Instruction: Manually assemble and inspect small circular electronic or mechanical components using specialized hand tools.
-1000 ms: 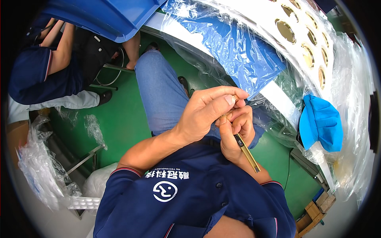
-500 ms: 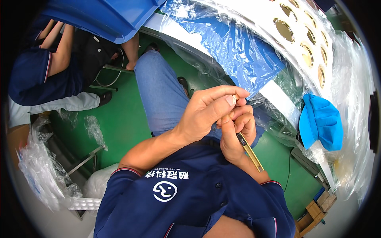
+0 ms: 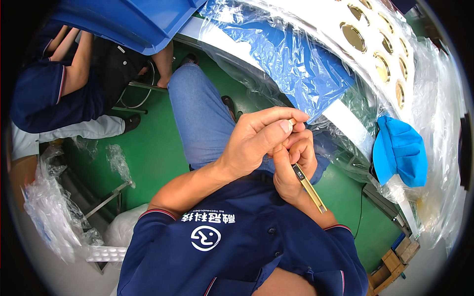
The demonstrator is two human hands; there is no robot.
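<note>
In front of my waist, my right hand [image 3: 296, 158] is closed round a slim yellow utility knife [image 3: 310, 190]. Its handle slants down to the right across my wrist. My fingers hide the blade end. Just above and to the left, my left hand [image 3: 259, 138] is closed in a pinch, with a tiny orange-brown piece [image 3: 293, 121] showing between thumb and forefinger. That piece is too small to name. The two hands touch, or nearly so, at the fingertips.
Beyond my hands stands a table covered with plastic film [image 3: 276, 54] and a white tray [image 3: 326, 15] of round gold pieces. A blue cap [image 3: 399, 152] lies at its right edge. A blue bin [image 3: 133, 19] is at upper left, near a seated co-worker [image 3: 59, 93].
My right hand and the utility knife have shifted very slightly left. My left hand keeps its place and its pinch.
</note>
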